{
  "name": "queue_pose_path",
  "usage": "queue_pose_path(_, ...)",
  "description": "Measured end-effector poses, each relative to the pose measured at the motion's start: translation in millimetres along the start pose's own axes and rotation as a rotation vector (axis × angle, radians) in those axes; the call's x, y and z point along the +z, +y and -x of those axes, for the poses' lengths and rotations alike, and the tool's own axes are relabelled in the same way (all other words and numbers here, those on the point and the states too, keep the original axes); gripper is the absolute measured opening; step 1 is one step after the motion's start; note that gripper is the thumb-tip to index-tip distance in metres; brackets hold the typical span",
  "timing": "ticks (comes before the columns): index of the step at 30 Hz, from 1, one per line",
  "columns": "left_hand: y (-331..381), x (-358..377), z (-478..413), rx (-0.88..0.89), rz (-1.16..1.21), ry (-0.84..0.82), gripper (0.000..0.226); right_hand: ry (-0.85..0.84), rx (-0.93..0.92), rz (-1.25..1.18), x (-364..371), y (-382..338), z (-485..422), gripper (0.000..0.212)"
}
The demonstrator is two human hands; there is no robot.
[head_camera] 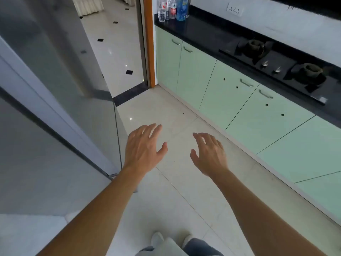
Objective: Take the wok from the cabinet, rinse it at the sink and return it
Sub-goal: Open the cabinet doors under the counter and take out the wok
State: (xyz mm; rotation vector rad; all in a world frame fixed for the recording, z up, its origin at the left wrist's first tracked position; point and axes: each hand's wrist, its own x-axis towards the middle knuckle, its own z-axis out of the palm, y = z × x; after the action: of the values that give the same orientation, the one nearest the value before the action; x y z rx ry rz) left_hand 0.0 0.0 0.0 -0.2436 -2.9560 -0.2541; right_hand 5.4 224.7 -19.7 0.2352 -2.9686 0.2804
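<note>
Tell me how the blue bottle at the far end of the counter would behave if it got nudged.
The blue bottle stands tall and narrow, so it would probably tip rather than slide. It looks like thin plastic, so likely light and slightly squashy. Other bottles stand close beside it, so a push might knock those too. Both hands are open and far away.

Pale green cabinet (256,109) doors closed, under counter.

Bottles (172,8) on countertop (206,32) (black)

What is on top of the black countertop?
On the countertop: bottles at the far end and a two-burner gas hob. No wok there; cabinet doors hide what's below.
</note>
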Motion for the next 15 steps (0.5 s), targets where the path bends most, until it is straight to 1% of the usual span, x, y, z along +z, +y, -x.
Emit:
queue_pose_path(1,-2.3,-1.1,-1.9,-0.001,0.006,-0.03,0.062,-0.01,-0.003,-0.012,0.4,-0.4,-3.2,0.051)
queue_pose_path(4,-7.5,2.1,-11.1,0.008,-0.005,0.001,0.061,0.001,0.009,-0.003,0.1,-0.6,-14.7,0.053)
queue_pose_path(7,-11.1,6.8,-28.0,0.003,-0.004,-0.003,0.06,-0.009,0.003,-0.001,3.9,1.8,-34.2,0.053)
queue_pose_path(15,-7.3,29.3,-104.6,-0.009,-0.044,-0.018,0.062,0.023,-0.046,-0.013,24.1,32.6,-108.6,0.053)
